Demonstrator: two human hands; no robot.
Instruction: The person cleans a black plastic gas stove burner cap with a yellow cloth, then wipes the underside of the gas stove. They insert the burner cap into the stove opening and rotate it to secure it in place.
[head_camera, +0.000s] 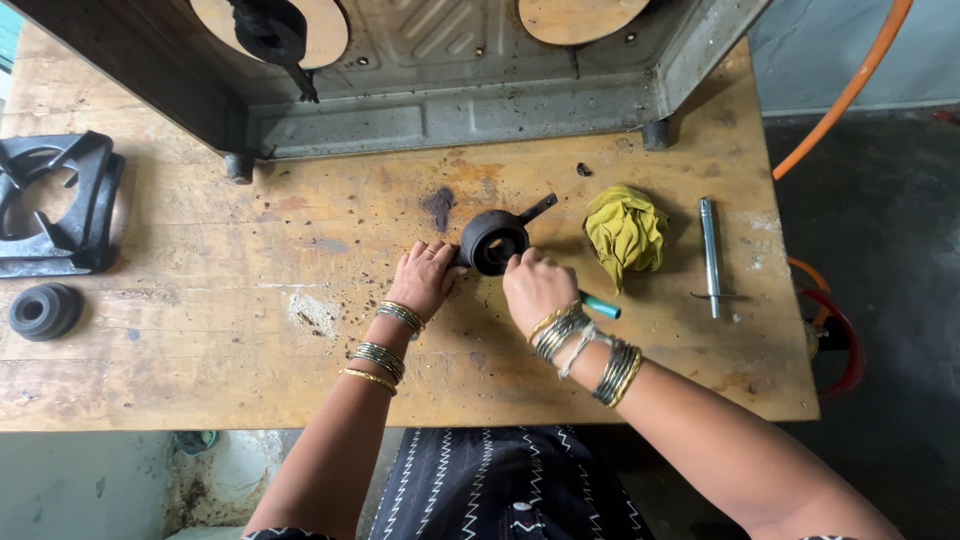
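Observation:
A black round burner part (493, 240) with a short stem lies on its side on the wooden table (250, 330), its opening toward me. My left hand (425, 277) steadies it on the left side, fingers against its body. My right hand (536, 288) grips a tool with a teal handle (600, 305), whose tip reaches toward the burner's opening. Bangles circle both wrists.
A tilted metal stove body (450, 110) stands at the back of the table. A yellow-green rag (625, 232) and a metal rod tool (710, 255) lie to the right. A black pan support (55, 205) and a black ring cap (45, 310) sit far left. An orange hose (850, 90) hangs beyond the right edge.

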